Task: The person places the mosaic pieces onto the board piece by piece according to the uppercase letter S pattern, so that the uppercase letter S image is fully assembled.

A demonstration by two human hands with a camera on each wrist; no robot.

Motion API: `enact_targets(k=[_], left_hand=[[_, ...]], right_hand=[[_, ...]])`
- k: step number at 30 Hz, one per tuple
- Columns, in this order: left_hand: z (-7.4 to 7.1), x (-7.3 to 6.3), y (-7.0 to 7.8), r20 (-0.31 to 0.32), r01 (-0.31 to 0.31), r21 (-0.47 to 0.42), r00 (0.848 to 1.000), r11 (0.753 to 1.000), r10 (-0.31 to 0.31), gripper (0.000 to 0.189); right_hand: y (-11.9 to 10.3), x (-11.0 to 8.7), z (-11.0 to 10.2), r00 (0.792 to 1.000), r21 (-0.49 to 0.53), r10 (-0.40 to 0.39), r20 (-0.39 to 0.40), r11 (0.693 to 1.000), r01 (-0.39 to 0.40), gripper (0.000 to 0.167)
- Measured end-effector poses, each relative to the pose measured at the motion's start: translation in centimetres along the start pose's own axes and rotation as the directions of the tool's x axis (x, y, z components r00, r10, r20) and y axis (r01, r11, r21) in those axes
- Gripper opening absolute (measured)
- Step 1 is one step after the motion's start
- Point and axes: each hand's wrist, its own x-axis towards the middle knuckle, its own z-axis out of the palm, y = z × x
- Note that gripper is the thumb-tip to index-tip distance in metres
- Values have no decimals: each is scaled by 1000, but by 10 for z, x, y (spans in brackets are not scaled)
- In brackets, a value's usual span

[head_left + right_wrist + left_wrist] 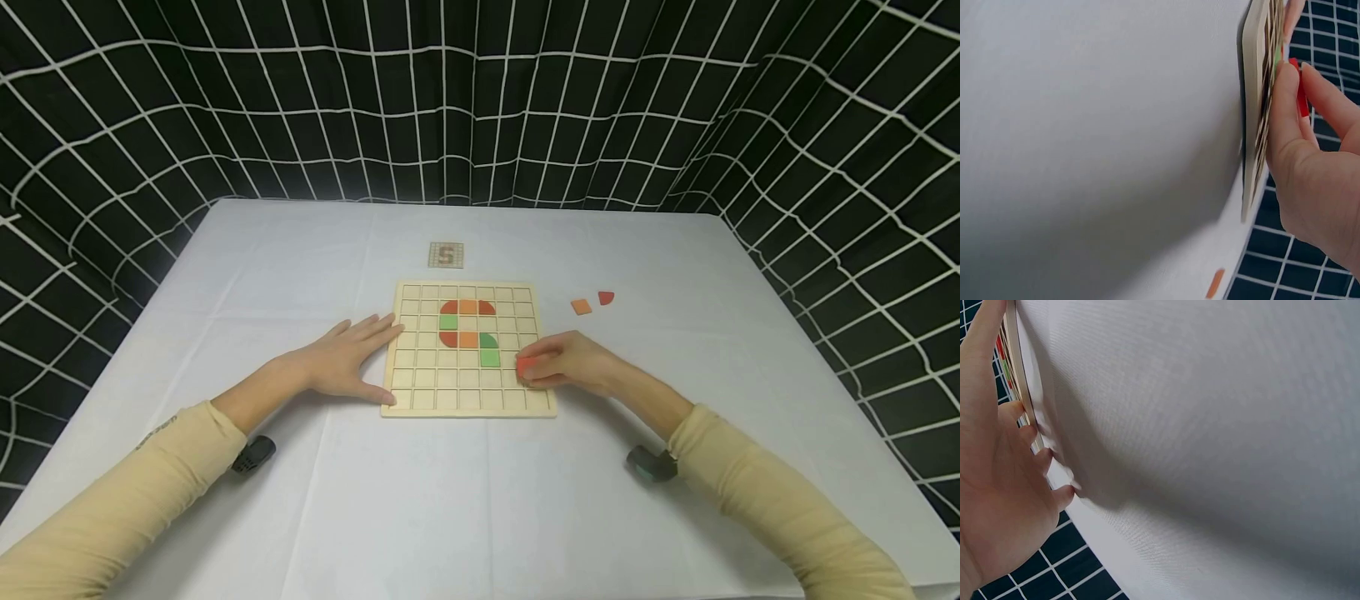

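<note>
A pale wooden grid board [435,402] lies on the white table, with red, orange and green flat pieces set in its squares in a curved pattern. My left hand [341,362] spreads its fingers along the board's left edge, thumb at the near left corner. Over the right side of the board, my right hand [581,362] pinches a red piece [527,365] between thumb and fingers. That red piece [1302,97] shows edge-on in the right wrist view, above the board's surface. Its full outline is hidden by the fingers.
An orange square [581,307] and a red quarter-round piece [606,297] lie on the table right of the board. Behind the board sits a small card [446,255] marked with an S-like figure. Black curtains with white grid lines [472,108] surround the table.
</note>
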Motion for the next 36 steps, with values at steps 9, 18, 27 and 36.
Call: enact_targets(k=[9, 18, 27, 36], left_hand=[[0, 1, 0, 2, 3, -2, 1000, 1000, -3, 114], [2, 1, -3, -3, 2, 3, 1000, 1000, -2, 114], [2, 1, -3, -1, 7, 7, 1000, 1000, -7, 114], [3, 1, -3, -2, 8, 3, 1000, 1000, -8, 114]], right_hand=[[-5, 6, 17, 999, 38, 32, -2, 999, -32, 36], [-9, 6, 29, 999, 26, 36, -13, 999, -36, 34], [-12, 6, 35, 1000, 11, 27, -4, 1000, -27, 35], [-10, 5, 37, 1000, -17, 22, -19, 1000, -22, 35]])
